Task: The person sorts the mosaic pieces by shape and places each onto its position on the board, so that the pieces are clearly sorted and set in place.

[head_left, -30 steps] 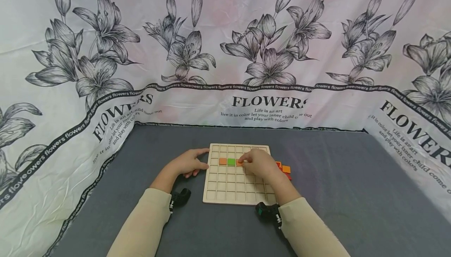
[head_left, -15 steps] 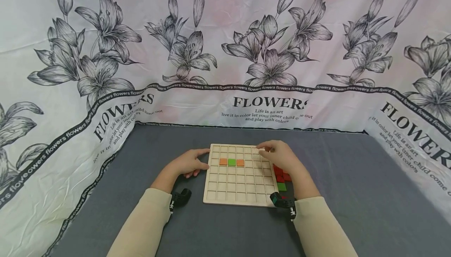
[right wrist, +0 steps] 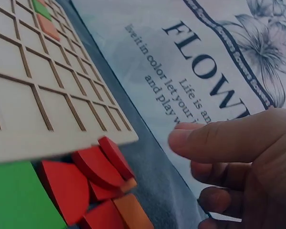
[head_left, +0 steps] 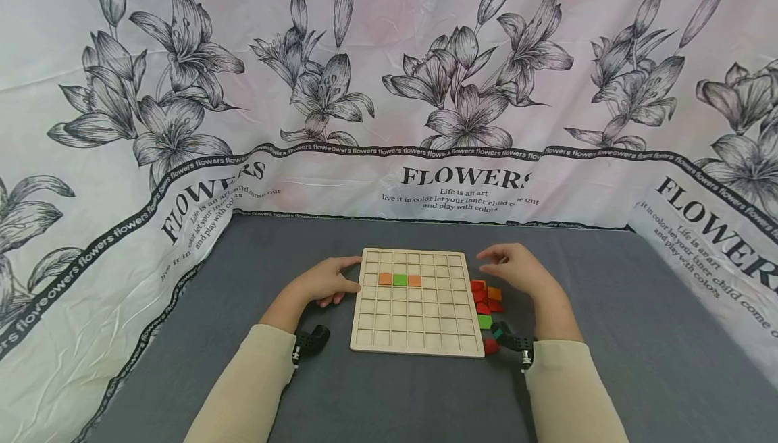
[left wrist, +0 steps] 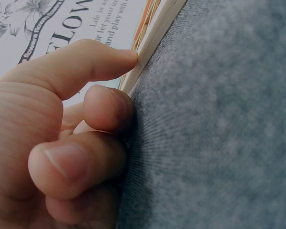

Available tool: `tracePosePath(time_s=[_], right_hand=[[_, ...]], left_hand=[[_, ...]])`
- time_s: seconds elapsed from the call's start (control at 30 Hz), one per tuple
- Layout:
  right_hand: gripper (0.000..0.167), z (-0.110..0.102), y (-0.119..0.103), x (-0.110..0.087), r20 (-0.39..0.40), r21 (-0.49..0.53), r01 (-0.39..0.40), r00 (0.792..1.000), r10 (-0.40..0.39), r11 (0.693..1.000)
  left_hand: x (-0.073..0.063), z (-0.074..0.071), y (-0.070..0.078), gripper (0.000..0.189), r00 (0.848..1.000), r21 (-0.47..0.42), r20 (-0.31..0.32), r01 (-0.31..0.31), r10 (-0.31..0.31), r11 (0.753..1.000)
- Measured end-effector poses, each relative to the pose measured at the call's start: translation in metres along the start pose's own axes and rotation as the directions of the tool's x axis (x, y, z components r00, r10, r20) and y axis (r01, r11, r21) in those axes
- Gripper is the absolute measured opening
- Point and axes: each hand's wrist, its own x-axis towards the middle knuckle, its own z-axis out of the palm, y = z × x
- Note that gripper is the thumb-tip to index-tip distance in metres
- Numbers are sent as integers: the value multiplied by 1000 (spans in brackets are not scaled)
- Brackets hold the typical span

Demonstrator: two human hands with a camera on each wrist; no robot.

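A wooden grid board (head_left: 401, 318) lies on the table. In one of its upper rows sit an orange tile (head_left: 385, 279), a green tile (head_left: 400, 280) and another orange tile (head_left: 415, 281), side by side. My left hand (head_left: 325, 282) touches the board's left edge with thumb and forefinger, its other fingers bent beneath; the left wrist view shows a fingertip (left wrist: 128, 58) against the wooden side. Off the board's upper right corner hovers my right hand (head_left: 513, 269), thumb and fingers loosely bent with nothing between them. Close below it lie red pieces (right wrist: 66, 188) and an orange piece (right wrist: 133, 212).
A loose green tile (head_left: 484, 322) and a red piece (head_left: 491, 346) lie along the board's right side, near the black wrist camera (head_left: 510, 340). Grey cloth (head_left: 608, 308) covers the table. Behind it hangs a flower-printed curtain (head_left: 340, 179).
My right hand has let go of the right-hand orange tile in the grid and moved right, off the board, uncovering the loose pieces. My left hand has stayed at the left edge.
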Motion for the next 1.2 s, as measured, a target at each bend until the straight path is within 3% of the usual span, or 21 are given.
tracePosePath(time_s=[0.23,0.4,0.87,1.2], right_hand=[[28,4,15,-3,113,33,-76,991,72,997],[20,10,22,1,119,9,-105,988,103,994],[25,12,21,4,86,-33,-131,987,133,991],[35,-5,10,0,-29,-61,-133,991,131,989]], left_hand=[[0,1,1,74,1000,5,-6,3,-3,1000],[0,1,1,75,1000,8,-5,1,-1,1000],[2,0,-1,76,1000,3,-1,-1,1,1000],[3,-1,0,76,1000,12,-3,12,-12,1000]])
